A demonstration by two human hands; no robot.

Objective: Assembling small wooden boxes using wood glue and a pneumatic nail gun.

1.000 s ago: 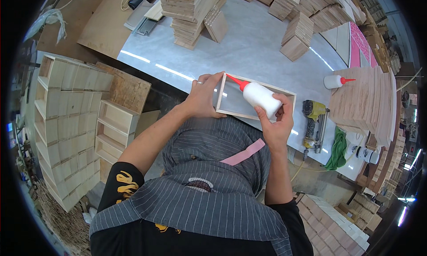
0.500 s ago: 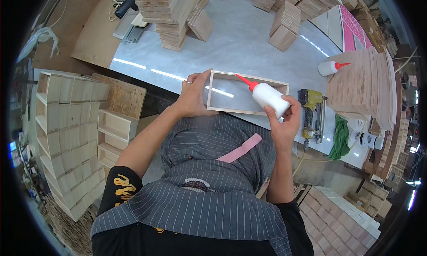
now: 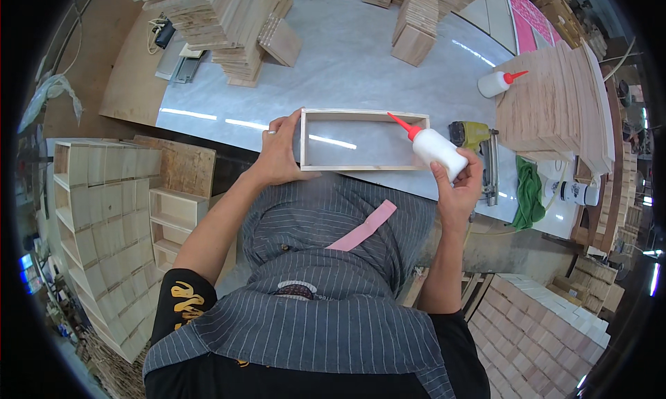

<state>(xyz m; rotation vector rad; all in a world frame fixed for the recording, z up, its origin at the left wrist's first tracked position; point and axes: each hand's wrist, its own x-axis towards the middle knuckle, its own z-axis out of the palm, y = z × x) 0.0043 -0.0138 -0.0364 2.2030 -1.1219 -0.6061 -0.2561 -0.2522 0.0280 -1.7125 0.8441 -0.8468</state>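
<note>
A rectangular wooden frame [image 3: 368, 168] with an open middle lies at the near edge of the grey table. My left hand [image 3: 279, 153] grips its left end, fingers at the far corner and thumb at the near one. In my right hand [image 3: 459, 184] is a white glue bottle [image 3: 440, 153] with a red pointed nozzle. The bottle is tilted, and its tip is at the frame's far side, right of the middle. Whether glue is flowing cannot be made out.
Right of the frame lies a yellow-green nail gun [image 3: 479, 139]. Beyond it stand a second glue bottle [image 3: 493, 85], a stack of boards [image 3: 538, 100] and a green cloth [image 3: 529, 191]. Tall board stacks [image 3: 229, 24] rise at the far left. Wooden boxes [image 3: 111, 211] are piled left.
The bottle's nozzle has moved rightward along the frame's far side. My view has shifted, so the table and its things appear further left. Both hands keep their hold.
</note>
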